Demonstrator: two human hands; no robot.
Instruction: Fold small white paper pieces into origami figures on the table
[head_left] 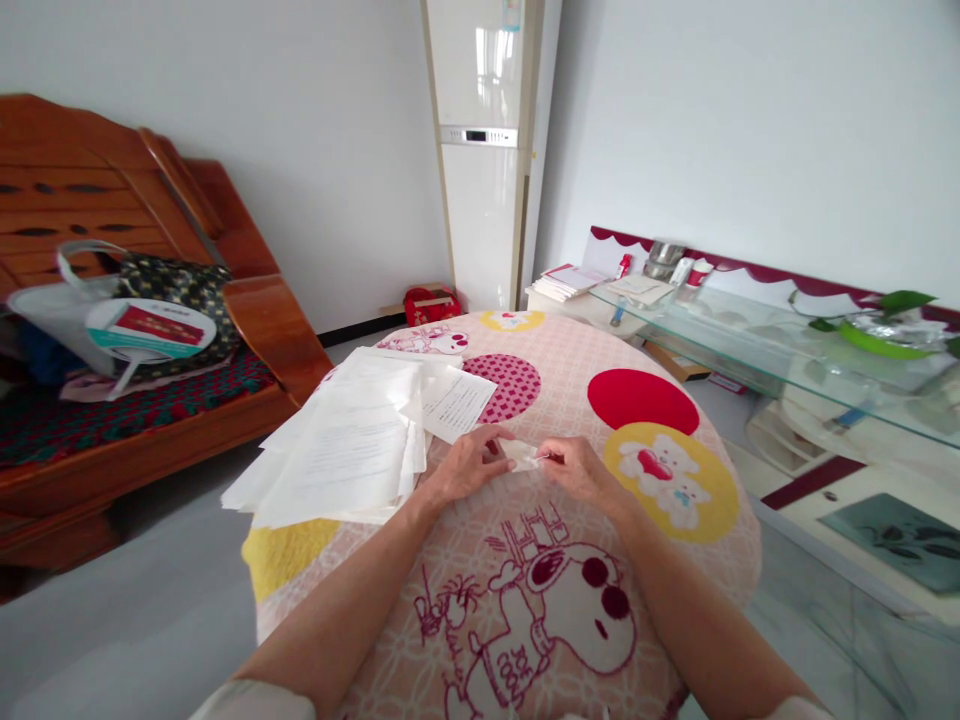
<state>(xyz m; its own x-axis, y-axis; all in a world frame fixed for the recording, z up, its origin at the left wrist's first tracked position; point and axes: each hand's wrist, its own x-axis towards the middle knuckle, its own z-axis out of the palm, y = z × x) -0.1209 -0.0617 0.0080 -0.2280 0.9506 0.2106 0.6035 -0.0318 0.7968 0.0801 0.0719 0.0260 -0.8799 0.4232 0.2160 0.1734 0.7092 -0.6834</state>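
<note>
A small piece of white paper [520, 456], apparently folded, lies between my two hands just above the patterned tablecloth [450, 545]. My left hand [472, 465] grips its left side, thumb and fingers closed on it. At the paper's right end, my right hand [579, 470] is closed in a pinch; the fingertips partly hide that edge. Beyond my left hand lies a small printed sheet [454, 402]. It overlaps a spread of larger printed sheets [349, 450] on the left side of the round table.
A wooden bench [262, 330] stands at left, bearing bags and a white hand fan [150, 332]. At right, a glass-topped cabinet [757, 345] carries books [568, 280], cups and a green bowl [885, 340]. A tall white air conditioner [484, 210] fills the corner, near a red bag [433, 305].
</note>
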